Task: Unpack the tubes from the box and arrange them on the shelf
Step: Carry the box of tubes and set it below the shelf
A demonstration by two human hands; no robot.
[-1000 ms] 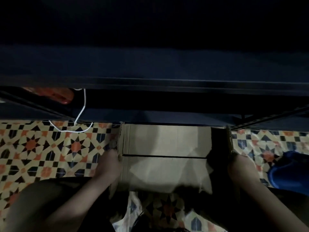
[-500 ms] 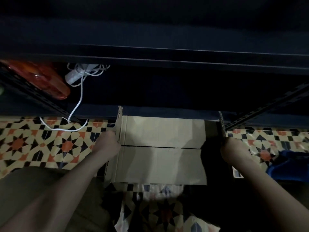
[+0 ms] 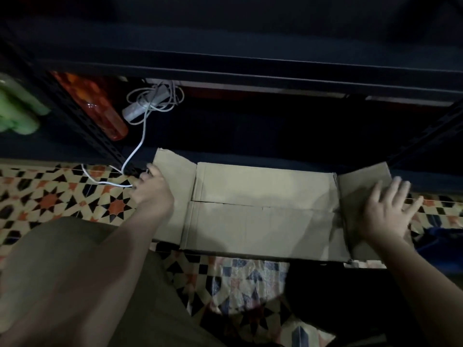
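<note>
A brown cardboard box lies on the patterned floor in front of a dark metal shelf. Its two long flaps are closed, meeting at a seam across the middle. Both short end flaps are folded outward. My left hand rests on the left end flap with fingers curled at its far edge. My right hand lies flat on the right end flap, fingers spread. No tubes are visible; the box's inside is hidden.
On the low shelf at left stand an orange bottle and green bottles, with a white power strip and tangled cable trailing to the floor. A blue object sits at the right edge. My knee fills the lower left.
Both end flaps, gripped upright at the box's sides before, are now folded outward and flat. My hands moved apart with them. The view tilted up, showing more of the shelf.
</note>
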